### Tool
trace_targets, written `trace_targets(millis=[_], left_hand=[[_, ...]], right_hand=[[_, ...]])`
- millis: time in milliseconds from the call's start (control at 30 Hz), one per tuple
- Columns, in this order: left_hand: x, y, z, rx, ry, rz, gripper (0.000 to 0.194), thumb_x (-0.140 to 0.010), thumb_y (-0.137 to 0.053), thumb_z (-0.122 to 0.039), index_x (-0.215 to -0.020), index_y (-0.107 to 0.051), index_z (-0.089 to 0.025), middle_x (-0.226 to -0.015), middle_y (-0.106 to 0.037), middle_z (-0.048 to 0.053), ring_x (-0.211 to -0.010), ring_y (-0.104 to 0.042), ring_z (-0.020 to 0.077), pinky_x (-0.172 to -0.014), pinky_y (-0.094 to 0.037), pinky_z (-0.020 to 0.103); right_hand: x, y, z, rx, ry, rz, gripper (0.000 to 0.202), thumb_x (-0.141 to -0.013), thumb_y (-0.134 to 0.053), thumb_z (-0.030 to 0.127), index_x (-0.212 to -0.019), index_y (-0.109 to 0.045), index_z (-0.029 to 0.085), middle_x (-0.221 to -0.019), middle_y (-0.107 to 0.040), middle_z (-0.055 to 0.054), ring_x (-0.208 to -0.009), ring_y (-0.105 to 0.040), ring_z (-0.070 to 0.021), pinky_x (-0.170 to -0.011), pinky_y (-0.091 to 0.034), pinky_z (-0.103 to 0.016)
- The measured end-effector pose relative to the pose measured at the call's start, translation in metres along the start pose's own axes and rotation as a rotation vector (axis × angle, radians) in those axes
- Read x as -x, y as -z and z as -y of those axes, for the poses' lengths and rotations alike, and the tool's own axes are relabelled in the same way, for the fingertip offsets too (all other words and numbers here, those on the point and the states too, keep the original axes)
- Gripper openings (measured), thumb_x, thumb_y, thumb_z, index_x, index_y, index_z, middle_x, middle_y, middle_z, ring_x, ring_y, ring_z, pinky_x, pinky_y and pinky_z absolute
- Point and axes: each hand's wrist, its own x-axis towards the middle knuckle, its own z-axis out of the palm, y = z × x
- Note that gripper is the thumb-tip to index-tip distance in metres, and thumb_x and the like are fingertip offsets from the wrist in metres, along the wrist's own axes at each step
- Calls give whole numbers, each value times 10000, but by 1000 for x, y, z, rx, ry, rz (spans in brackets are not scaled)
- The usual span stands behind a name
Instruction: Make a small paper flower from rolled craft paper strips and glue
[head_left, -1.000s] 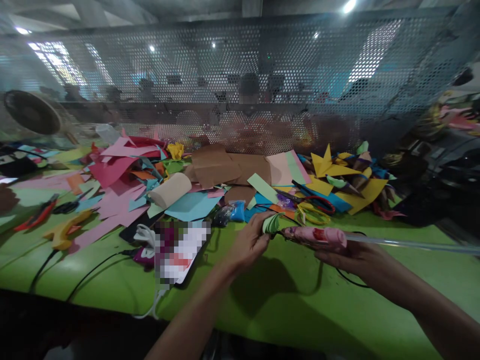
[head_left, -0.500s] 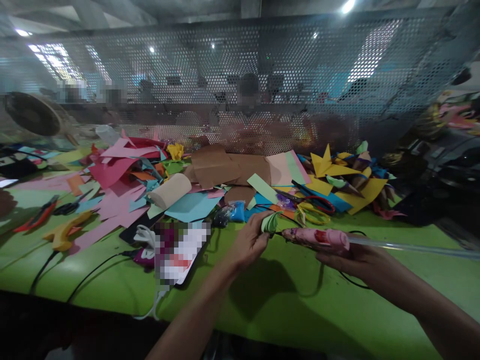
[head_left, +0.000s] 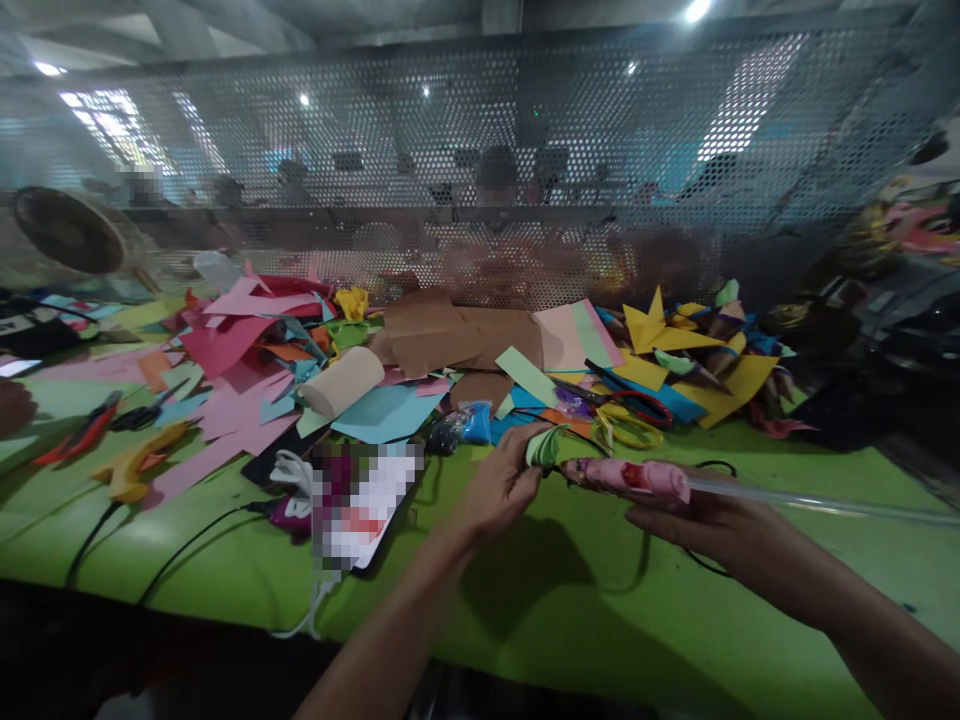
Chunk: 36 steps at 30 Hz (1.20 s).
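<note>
My left hand (head_left: 499, 486) pinches a small curled piece of green paper (head_left: 543, 446) above the green table (head_left: 570, 610). My right hand (head_left: 712, 525) grips a pink glue gun (head_left: 626, 476), held level with its nozzle pointing left at the green paper, almost touching it. A clear glue stick (head_left: 817, 497) sticks out of the gun's back toward the right. The gun's black cord (head_left: 637, 570) loops on the table under my hands.
Heaps of coloured paper scraps (head_left: 247, 360), brown card (head_left: 442, 335), a beige roll (head_left: 341, 380), yellow paper shapes (head_left: 697, 365) and scissors (head_left: 622, 405) lie behind. A phone (head_left: 360, 500), another yellow glue gun (head_left: 139, 465), a fan (head_left: 71, 230) and a perforated metal screen (head_left: 480, 150) stand nearby.
Almost nothing differs: both hands keep their hold, with the glue gun shifting slightly while its nozzle stays at the green paper.
</note>
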Motion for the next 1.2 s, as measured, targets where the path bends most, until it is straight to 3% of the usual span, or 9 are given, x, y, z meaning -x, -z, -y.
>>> trace_targets(millis=[233,467,633,867,1033,1200], left_hand=[[1,1,-1,14,-6,13,479,-939,-398,-305,-1409,-409,-214,-1396,-498,113,-1293,-476,272,-1103,-356,428],[1,0,-1,20,-10,9,475,-939,-398,-302,-1403,-402,-205,-1397,-496,121,-1302,-473,272,-1105,-354,430],[2,1,-5,19,11,19,474,-949,-391,-331,-1407,-400,-208,-1399,-496,122,-1312,-469,268,-1109,-354,430],[1,1,-3,26,-10,19,474,-945,-395,-299,-1411,-393,-209,-1428,-481,109,-1339,-445,262,-1129,-332,419],[2,1,-2,27,-10,32,484,-950,-390,-315,-1424,-376,-220,-1428,-479,109,-1331,-449,265,-1128,-332,438],[2,1,-2,34,1,23,482,-941,-404,-305,-1418,-389,-234,-1447,-475,103,-1342,-441,279,-1130,-333,455]], right_hand=[[0,-2,0,-60,-14,38,476,-840,-694,496,-1302,-647,389,-1387,-615,36,-1314,-544,-276,-1149,-396,-409],[4,-1,-3,23,-43,-32,522,-815,-694,548,-1298,-660,351,-1356,-642,0,-1270,-578,-327,-1117,-429,-468],[6,-1,-3,7,-27,-20,524,-808,-716,501,-1307,-653,355,-1356,-645,5,-1239,-605,-323,-1072,-481,-436],[3,-1,-6,-6,1,0,501,-838,-704,462,-1323,-633,358,-1392,-622,9,-1282,-573,-286,-1111,-437,-409],[4,-2,-5,6,-13,-19,511,-821,-717,481,-1310,-645,352,-1372,-638,-3,-1216,-622,-300,-1063,-490,-415],[4,0,-10,0,-16,3,505,-843,-700,455,-1332,-628,349,-1397,-615,-4,-1297,-556,-317,-1134,-404,-468]])
